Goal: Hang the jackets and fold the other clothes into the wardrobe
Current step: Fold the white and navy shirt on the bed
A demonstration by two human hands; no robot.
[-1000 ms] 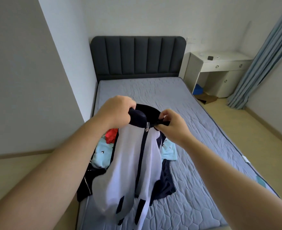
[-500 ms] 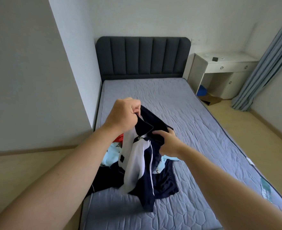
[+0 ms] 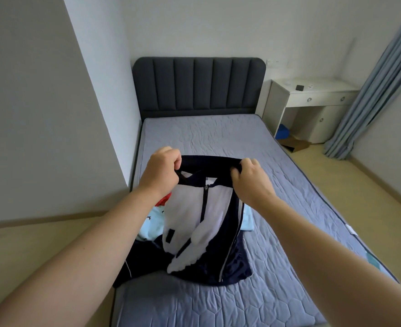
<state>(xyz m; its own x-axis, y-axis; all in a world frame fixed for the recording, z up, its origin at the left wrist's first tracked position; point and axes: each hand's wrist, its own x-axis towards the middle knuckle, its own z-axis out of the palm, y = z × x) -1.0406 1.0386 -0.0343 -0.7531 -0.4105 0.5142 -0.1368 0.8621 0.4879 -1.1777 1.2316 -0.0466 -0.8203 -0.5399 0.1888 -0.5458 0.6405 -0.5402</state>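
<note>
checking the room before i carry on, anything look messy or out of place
Nothing looks damaged or spilled. Unfolded clothes lie heaped under the jacket: a light blue garment, a red garment, and a dark garment hanging over the left edge of the bed. A piece of cardboard lies on the floor by the desk.

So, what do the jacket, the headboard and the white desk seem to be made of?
The jacket: probably thin synthetic sports fabric; it hangs limp and creases softly. The headboard: dark grey fabric upholstery, matte, padded in vertical channels. The white desk: likely painted or laminated board; flat, smooth faces.
</note>
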